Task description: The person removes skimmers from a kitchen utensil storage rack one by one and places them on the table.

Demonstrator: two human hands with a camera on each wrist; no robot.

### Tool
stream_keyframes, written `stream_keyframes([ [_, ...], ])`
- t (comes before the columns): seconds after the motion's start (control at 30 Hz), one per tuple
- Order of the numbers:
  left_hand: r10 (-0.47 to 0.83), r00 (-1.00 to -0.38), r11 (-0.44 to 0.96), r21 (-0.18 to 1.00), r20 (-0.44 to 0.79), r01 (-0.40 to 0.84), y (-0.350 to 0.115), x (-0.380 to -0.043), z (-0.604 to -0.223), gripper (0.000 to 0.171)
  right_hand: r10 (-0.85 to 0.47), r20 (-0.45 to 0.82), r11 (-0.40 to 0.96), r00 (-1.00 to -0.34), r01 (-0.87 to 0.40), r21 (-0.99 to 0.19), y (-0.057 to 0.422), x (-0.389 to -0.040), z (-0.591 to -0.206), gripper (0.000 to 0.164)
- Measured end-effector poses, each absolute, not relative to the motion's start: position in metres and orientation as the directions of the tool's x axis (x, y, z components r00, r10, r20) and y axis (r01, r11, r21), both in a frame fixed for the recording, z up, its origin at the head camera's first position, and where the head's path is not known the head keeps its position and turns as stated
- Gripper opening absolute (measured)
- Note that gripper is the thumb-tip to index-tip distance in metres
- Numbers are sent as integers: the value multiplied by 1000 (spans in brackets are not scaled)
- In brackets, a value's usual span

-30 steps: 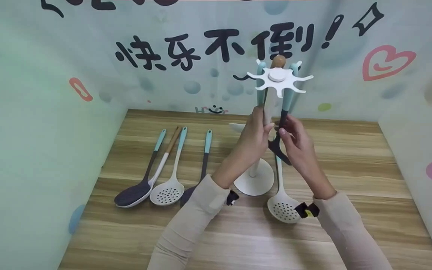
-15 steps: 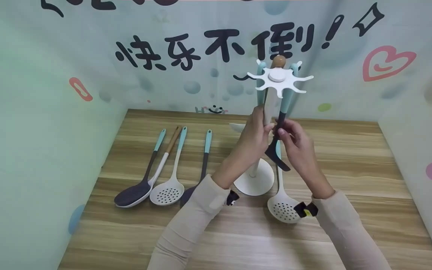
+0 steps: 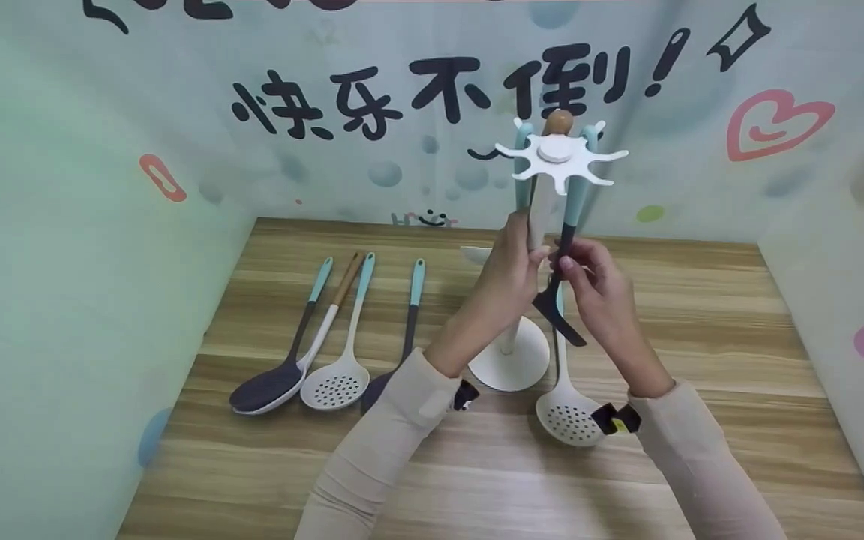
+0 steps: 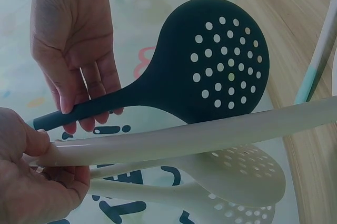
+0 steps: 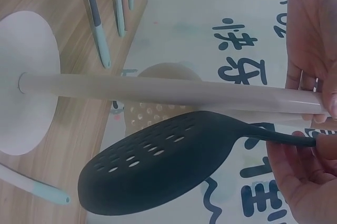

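Note:
My left hand (image 3: 505, 262) grips the pole (image 4: 210, 133) of a white utensil stand, whose top (image 3: 554, 154) is a star of curved hooks. A black slotted skimmer (image 4: 216, 58) hangs beside the pole, its turquoise handle end up at one hook; the head view cannot show how it sits there. Between thumb and fingers, my right hand (image 3: 603, 281) pinches the skimmer's dark shaft just above its bowl. Behind the pole, pale slotted utensils (image 4: 247, 171) also hang from the stand, along with a wooden-ended handle (image 3: 558, 122).
The stand's round white base (image 3: 511, 367) rests on the wooden table. To the left lie a dark spoon-like utensil (image 3: 267, 386) over a white one, a white skimmer (image 3: 334, 384) and a partly hidden dark utensil (image 3: 411, 322). Another white skimmer (image 3: 571, 412) lies right of the base.
The black skimmer's shaft has swung and turned a little under my right hand, its bowl now lower than a second ago. My left hand stays on the pole.

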State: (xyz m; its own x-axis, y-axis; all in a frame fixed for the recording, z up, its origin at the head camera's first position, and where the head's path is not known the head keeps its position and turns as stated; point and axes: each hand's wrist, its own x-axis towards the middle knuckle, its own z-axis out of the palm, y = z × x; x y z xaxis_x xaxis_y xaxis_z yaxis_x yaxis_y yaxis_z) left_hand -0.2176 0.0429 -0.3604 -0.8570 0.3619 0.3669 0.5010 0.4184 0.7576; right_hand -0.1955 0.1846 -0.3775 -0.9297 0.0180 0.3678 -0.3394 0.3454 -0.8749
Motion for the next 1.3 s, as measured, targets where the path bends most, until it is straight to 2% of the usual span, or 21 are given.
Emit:
stream_keyframes([
  [0.33, 365, -861, 419, 764, 353, 490, 42, -217, -360, 47, 32, 401, 326, -915, -370, -870, 186, -196, -375, 23],
  [0.6, 370, -833, 447, 708, 411, 547, 43, -217, -363, 45, 30, 405, 325, -914, -374, -868, 190, -194, -374, 20],
  [0.83, 384, -847, 451, 726, 367, 519, 44, -216, -361, 46, 17, 462, 324, -887, -433, -841, 194, -191, -376, 19],
  [0.97, 374, -843, 455, 716, 386, 529, 45, -216, -361, 46, 26, 471, 319, -882, -439, -840, 195, -189, -376, 20],
  [1.3, 363, -844, 457, 713, 396, 531, 43, -214, -361, 47, 37, 493, 369, -869, -446, -815, 199, -180, -378, 20],
])
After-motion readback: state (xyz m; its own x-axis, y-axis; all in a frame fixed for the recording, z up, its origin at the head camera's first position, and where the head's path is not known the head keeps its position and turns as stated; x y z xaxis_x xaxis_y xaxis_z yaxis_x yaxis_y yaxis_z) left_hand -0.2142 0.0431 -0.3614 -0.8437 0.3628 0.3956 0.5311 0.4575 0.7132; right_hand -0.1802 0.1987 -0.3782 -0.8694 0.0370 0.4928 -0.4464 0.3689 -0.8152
